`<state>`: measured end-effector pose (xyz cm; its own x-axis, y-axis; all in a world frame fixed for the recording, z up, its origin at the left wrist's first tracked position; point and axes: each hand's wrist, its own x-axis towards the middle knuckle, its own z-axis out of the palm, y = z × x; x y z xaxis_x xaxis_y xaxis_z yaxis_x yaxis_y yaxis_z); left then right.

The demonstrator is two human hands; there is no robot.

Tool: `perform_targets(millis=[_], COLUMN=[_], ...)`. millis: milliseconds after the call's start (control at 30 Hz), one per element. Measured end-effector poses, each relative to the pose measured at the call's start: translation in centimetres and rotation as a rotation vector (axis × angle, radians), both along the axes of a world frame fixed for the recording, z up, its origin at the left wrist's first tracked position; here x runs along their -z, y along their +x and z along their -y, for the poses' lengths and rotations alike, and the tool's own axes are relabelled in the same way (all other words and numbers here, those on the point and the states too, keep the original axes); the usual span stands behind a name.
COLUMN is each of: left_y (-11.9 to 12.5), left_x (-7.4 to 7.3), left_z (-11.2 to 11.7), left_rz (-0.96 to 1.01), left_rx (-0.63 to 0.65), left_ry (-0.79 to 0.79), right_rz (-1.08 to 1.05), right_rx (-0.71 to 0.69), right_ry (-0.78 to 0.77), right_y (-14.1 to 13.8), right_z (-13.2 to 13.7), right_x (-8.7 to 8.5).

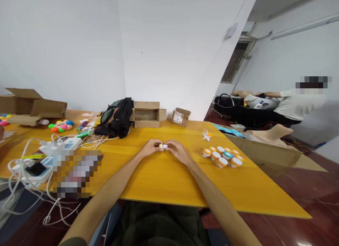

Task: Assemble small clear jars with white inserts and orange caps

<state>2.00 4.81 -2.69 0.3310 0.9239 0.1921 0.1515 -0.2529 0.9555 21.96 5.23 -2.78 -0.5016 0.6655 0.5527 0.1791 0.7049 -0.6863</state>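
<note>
Both my hands meet over the middle of the yellow table (164,179). My left hand (150,147) and my right hand (177,150) are closed on a small bottle (163,146) with an orange and white look, held sideways between the fingertips. To the right of my right hand stands a cluster of several small jars (223,157) with orange, white and teal lids. A single small jar or loose cap (207,135) lies beyond that cluster.
Open cardboard boxes (146,114) and a black bag (119,118) sit at the table's far side. White cables and power strips (45,150) crowd the left, with colourful toys (61,126) behind. A person (296,104) sits at the far right.
</note>
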Motion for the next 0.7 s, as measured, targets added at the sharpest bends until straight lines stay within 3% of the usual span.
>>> perform_targets(millis=[167,433,700], left_y=[-0.04,0.32,0.31], left_x=[-0.2,-0.27,-0.56], left_z=[0.1,0.46,0.65], left_rz=[-0.013,-0.01,-0.003], left_rx=[0.021,0.001,0.023], left_ry=[0.005,0.029,0.001], right_rz=[0.017,0.088,0.107], right_rx=[-0.021,0.18,0.12], right_ry=[0.106,-0.189,-0.108], right_y=[0.09,-0.74,-0.3], right_z=[0.24,0.21,0.2], right_x=[-0.27,-0.02,-0.11])
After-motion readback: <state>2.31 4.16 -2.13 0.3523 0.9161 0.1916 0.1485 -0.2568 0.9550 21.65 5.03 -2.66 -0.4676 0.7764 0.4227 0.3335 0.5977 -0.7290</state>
